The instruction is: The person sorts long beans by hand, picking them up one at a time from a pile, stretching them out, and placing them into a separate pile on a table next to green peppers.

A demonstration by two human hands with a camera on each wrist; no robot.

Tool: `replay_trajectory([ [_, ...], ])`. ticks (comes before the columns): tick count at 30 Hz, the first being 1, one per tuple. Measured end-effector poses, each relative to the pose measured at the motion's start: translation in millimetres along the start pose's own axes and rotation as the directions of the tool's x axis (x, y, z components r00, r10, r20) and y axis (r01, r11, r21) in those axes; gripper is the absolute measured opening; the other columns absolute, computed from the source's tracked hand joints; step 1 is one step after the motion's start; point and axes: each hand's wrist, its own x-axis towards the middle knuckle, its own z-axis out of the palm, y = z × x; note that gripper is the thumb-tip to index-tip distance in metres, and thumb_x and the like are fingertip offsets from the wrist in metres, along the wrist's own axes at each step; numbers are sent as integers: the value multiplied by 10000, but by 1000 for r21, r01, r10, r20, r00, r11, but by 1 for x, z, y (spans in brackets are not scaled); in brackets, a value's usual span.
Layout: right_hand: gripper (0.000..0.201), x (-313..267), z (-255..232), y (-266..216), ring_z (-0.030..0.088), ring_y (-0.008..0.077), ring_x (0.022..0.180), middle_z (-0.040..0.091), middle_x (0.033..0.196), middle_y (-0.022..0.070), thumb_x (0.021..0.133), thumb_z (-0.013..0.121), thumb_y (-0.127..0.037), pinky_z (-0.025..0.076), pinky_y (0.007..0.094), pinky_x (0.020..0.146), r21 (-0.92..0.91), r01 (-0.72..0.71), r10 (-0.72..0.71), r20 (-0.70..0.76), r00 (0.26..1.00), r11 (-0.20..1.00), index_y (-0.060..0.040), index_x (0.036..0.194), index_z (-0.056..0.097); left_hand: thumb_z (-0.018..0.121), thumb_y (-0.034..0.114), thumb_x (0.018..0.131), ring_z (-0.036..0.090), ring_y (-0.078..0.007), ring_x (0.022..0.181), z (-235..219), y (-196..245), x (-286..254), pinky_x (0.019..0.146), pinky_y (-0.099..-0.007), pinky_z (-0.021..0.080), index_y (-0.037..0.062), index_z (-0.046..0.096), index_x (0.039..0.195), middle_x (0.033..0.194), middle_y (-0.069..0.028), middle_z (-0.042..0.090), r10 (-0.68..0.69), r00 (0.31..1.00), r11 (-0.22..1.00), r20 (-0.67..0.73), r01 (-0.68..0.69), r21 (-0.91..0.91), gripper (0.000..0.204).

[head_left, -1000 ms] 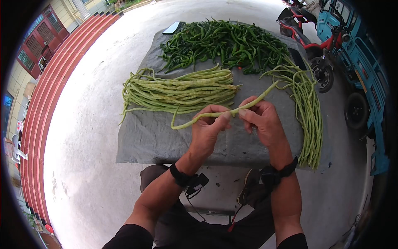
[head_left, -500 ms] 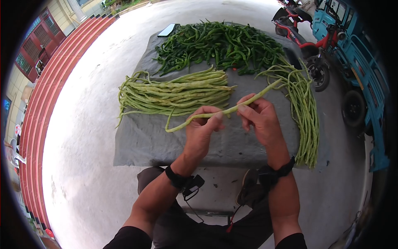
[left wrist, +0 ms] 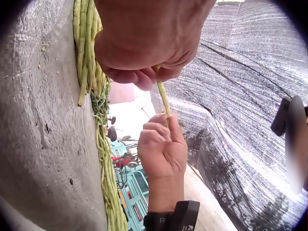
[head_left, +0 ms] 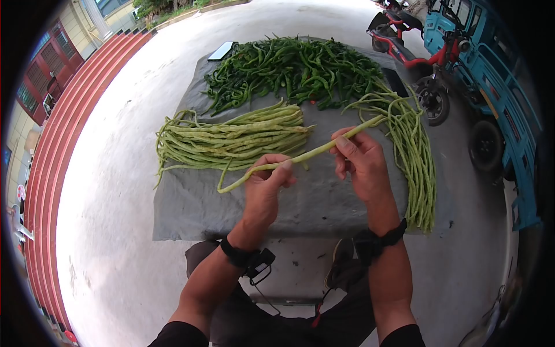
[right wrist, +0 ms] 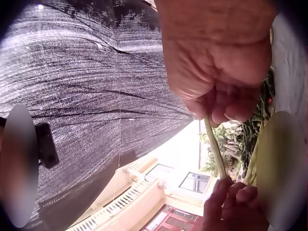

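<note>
A single long green bean point(head_left: 317, 151) is stretched on a slant between both hands, above the grey cloth. My left hand point(head_left: 265, 186) pinches it between thumb and fingers, and its lower end bends back past that hand. Farther up and right, my right hand point(head_left: 363, 162) pinches the bean near its upper end, which reaches toward the right-hand pile. In the left wrist view the bean point(left wrist: 164, 98) runs from the near hand to the right hand's fingertips. A thick bundle of long beans point(head_left: 231, 139) lies just beyond my left hand; another bundle point(head_left: 417, 168) lies right of my right hand.
A heap of green peppers point(head_left: 295, 69) covers the far part of the grey cloth point(head_left: 231, 214). A phone point(head_left: 221, 51) lies at the far left corner and a dark flat object point(head_left: 394, 82) at the right. Beyond stand a red scooter point(head_left: 413, 55) and a blue three-wheeler point(head_left: 491, 87).
The hands have moved apart along the bean: the left hand slid left and slightly down, while the right stayed near the upper end. The head view has shifted a little.
</note>
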Motion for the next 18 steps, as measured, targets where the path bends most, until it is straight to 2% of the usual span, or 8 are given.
replay_trajectory([
  [7,172,1,-4,3,615,69,632,711,898,61,1068,731,-171,486,232,511,-39,50,-51,-2,999,998,-23,1157,729,746,173,1034,635,-89,766,4,2,-2,723,-256,477,53,710,1119,831,-1,696,-8,1000,1000,-6,8,28,152],
  [16,201,1,-3,-4,602,58,614,717,873,45,1056,760,-195,487,231,516,-44,46,-47,-14,999,998,-16,1146,742,743,179,1037,626,-90,763,4,1,-1,717,-256,470,59,708,1105,834,1,690,-1,1000,999,-4,1,46,143],
  [18,215,0,-3,-6,597,60,611,713,874,48,1059,760,-210,490,232,514,-33,67,-69,-65,995,997,-14,1146,742,763,175,1021,646,-84,758,2,0,0,722,-252,485,54,727,1098,855,2,709,2,1000,1000,-10,-1,15,147],
])
